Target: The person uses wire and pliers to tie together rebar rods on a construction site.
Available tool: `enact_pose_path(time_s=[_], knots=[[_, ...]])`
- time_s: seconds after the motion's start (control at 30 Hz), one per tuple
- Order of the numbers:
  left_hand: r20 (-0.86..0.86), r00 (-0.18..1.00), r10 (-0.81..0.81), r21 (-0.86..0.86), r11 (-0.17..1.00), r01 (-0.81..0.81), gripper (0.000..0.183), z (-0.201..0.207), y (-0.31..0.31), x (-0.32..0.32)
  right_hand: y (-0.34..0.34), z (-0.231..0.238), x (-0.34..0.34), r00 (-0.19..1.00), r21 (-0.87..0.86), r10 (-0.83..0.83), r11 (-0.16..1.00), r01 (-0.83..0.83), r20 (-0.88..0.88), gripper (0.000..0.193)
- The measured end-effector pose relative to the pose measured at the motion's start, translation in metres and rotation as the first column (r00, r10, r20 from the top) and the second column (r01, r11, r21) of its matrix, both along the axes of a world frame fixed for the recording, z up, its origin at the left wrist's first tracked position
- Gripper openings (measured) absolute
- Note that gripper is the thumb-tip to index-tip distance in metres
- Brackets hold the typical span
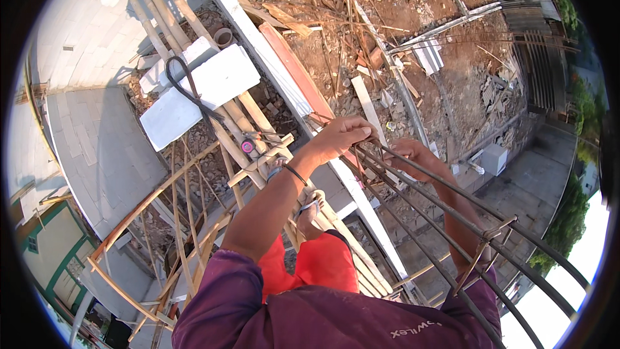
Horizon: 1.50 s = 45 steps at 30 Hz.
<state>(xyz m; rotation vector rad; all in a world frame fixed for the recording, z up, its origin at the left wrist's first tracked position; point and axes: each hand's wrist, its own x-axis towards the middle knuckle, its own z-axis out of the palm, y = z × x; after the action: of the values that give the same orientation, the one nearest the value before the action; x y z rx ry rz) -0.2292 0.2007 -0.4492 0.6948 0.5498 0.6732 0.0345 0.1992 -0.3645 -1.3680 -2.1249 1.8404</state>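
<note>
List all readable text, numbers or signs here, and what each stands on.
Pale lettering on the purple shirt: present, wording withheld.
Metal bars: no readable marks.
Elsewhere: nothing legible; any markings in the background are too small to read.

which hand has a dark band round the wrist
The left hand, at the picture's left of the two: a thin dark band circles its wrist. The right hand shows no band on its wrist.

One left hand (pixel 342 138) and one right hand (pixel 416 155) show, with two feet (pixel 312 201). Four steel rebars (pixel 536 281), one dark wristband (pixel 296 174), one purple shirt (pixel 349 317) and one white box (pixel 494 159) are visible.
</note>
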Motion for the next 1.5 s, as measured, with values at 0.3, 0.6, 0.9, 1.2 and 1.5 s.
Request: enact_pose_path(time_s=[0.3,0.6,0.9,1.2,1.5], knots=[[0.029,0.999,0.04,-0.02,0.999,-0.039,0.026,0.005,-0.002,-0.001,0.022,0.074,0.0,0.981,-0.063,-0.122,0.989,0.133,0.152,0.014],[0.051,0.996,0.068,-0.138,0.989,-0.06,0.027,0.002,-0.006,0.005,0.029,0.057,-0.036,0.939,-0.185,0.09,0.982,-0.028,0.332,0.016],[-0.207,0.978,0.014,0.05,0.999,-0.004,0.028,0.011,0.0,0.001,0.019,0.051,-0.041,0.965,0.354,-0.082,0.935,-0.011,0.247,0.014],[-0.384,0.905,0.183,0.267,0.96,-0.081,0.027,0.028,-0.012,0.006,0.023,0.065,-0.049,0.912,0.267,-0.106,0.964,-0.004,0.395,0.015],[-0.303,0.909,0.286,0.223,0.949,-0.224,0.023,0.037,-0.018,0.008,0.026,0.064,-0.047,0.927,0.335,-0.104,0.942,-0.025,0.36,0.015]])
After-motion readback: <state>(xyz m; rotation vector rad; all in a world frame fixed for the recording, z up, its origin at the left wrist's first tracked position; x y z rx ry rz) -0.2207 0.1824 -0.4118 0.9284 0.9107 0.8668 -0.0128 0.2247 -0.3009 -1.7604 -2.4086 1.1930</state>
